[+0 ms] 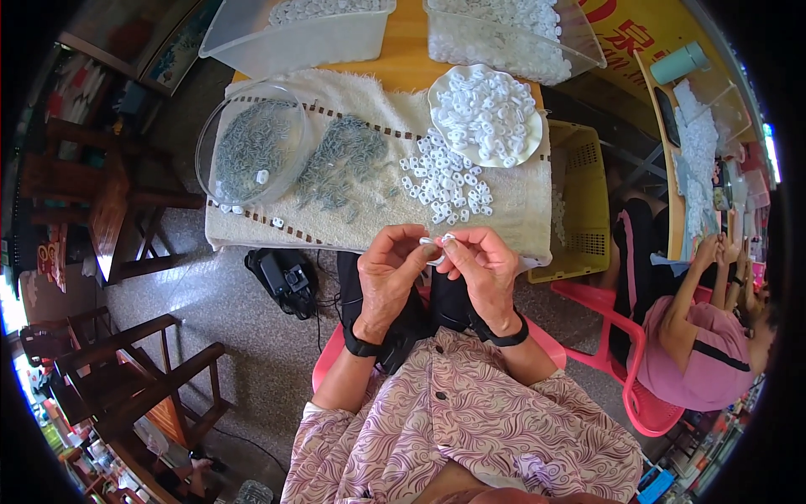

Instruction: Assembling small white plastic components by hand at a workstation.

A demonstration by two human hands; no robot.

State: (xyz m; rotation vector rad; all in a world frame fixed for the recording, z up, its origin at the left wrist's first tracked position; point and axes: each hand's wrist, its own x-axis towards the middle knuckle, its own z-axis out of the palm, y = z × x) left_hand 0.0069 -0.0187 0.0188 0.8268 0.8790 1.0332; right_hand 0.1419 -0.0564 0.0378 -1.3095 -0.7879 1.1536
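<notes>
My left hand (pixel 391 277) and my right hand (pixel 487 277) meet just off the near edge of the towel-covered table, fingertips almost touching. Each is closed in a pinch. Between the left fingertips is a small white plastic piece (pixel 434 259), partly hidden by the thumb. Another small white piece (pixel 448 238) shows at the right thumb tip; whether the two are joined I cannot tell. Just beyond my hands lies a loose spread of white two-holed plastic pieces (pixel 449 189). A scalloped white plate (pixel 435 113) heaped with similar white pieces stands behind them.
Left on the towel (pixel 525 202) are a clear round tub (pixel 201 160) of small grey metal-looking parts and a loose pile of them (pixel 340 164). Two clear bins (pixel 294 55) (pixel 504 59) stand at the back. A yellow crate (pixel 579 244) and another person (pixel 697 353) are at right.
</notes>
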